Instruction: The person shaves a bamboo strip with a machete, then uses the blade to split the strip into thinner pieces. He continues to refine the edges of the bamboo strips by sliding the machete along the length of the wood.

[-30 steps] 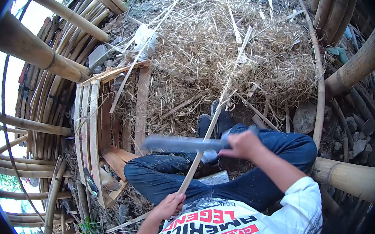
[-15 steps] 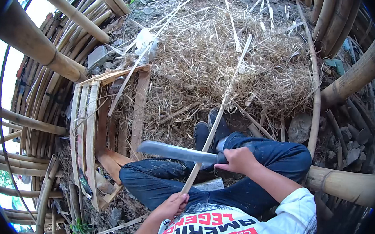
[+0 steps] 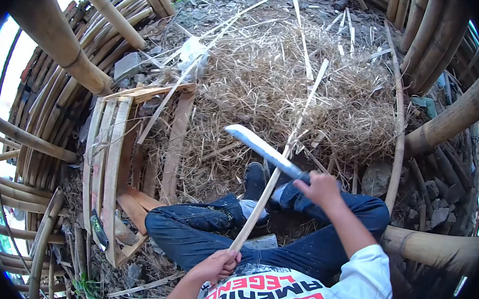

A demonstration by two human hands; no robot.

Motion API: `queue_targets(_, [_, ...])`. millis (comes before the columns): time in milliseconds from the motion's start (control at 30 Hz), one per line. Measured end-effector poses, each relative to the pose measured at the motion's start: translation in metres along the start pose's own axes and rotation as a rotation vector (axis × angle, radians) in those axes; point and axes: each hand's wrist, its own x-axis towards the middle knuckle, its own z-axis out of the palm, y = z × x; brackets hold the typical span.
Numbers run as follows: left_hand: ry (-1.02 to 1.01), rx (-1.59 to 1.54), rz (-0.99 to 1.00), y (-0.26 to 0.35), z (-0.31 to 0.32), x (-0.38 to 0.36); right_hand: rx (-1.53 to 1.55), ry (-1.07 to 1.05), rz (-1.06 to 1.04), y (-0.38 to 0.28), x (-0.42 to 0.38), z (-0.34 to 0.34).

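My left hand (image 3: 220, 266) is closed round the near end of a long bamboo strip (image 3: 259, 208), close against the shirt. The strip slants away from me between my bent legs, and its far end lies over the pile of shavings (image 3: 243, 105). In my right hand (image 3: 320, 189) is the dark handle of a machete (image 3: 265, 150). Its broad blade points left and crosses the strip about midway, with fine curled slivers on the strip just beyond the blade.
To my left stands a slatted wooden crate (image 3: 116, 156). A white plastic bag (image 3: 193, 53) lies behind it. Bamboo poles (image 3: 447, 118) rise on both sides, one lying beside my right knee. Stones (image 3: 444, 199) are heaped at the right, and more strips (image 3: 303, 39) lie on the shavings.
My right hand has moved the machete farther away along the bamboo strip, with the blade now angled more steeply. My left hand keeps hold of the near end.
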Motion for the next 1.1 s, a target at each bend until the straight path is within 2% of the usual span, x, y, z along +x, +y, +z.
queue_targets(200, [0.073,0.119,-0.002,-0.007,-0.011,0.02,0.538,-0.168,0.034,-0.091,-0.076,0.032])
queue_targets(267, [0.316,0.437,0.07,-0.011,-0.016,0.024,0.669,-0.167,0.029,-0.116,-0.089,0.035])
queue_targets(300, [0.322,0.44,0.068,-0.009,-0.012,0.02,0.674,-0.198,0.019,-0.124,-0.091,0.04])
queue_targets(367, [0.511,0.717,0.145,-0.002,-0.003,0.01,0.687,-0.208,0.003,-0.128,-0.091,0.043])
queue_targets(400, [0.515,0.72,0.144,-0.006,-0.004,0.01,0.693,-0.222,-0.01,-0.129,-0.09,0.041])
queue_targets(467, [0.752,1.207,0.387,-0.016,-0.006,0.013,0.668,-0.24,-0.018,-0.124,-0.087,0.044])
queue_targets(500, [0.754,1.209,0.391,-0.016,0.0,0.013,0.617,-0.247,-0.056,-0.121,-0.085,0.042])
queue_targets(567, [0.991,1.35,0.453,-0.018,0.013,0.012,0.531,-0.252,-0.12,-0.116,-0.081,0.034])
queue_targets(700, [0.96,1.38,0.457,-0.026,0.006,0.017,0.514,-0.269,-0.147,-0.111,-0.086,0.027])
queue_targets(800, [0.854,1.345,0.471,-0.039,-0.011,0.026,0.588,-0.291,-0.105,-0.115,-0.098,0.027])
queue_targets(867, [0.615,1.127,0.556,-0.046,-0.024,0.034,0.71,-0.26,-0.065,-0.119,-0.105,0.024])
queue_targets(900, [0.486,0.932,0.399,-0.04,-0.016,0.033,0.715,-0.257,-0.053,-0.121,-0.108,0.023])
queue_targets(933, [0.479,0.939,0.39,-0.036,-0.014,0.033,0.77,-0.242,-0.047,-0.123,-0.111,0.022])
queue_targets(1000, [0.148,0.409,0.237,-0.03,-0.009,0.034,0.827,-0.224,-0.036,-0.125,-0.114,0.021])
queue_targets(1100, [0.107,0.393,0.208,-0.027,-0.008,0.036,0.787,-0.312,-0.074,-0.121,-0.116,0.02])
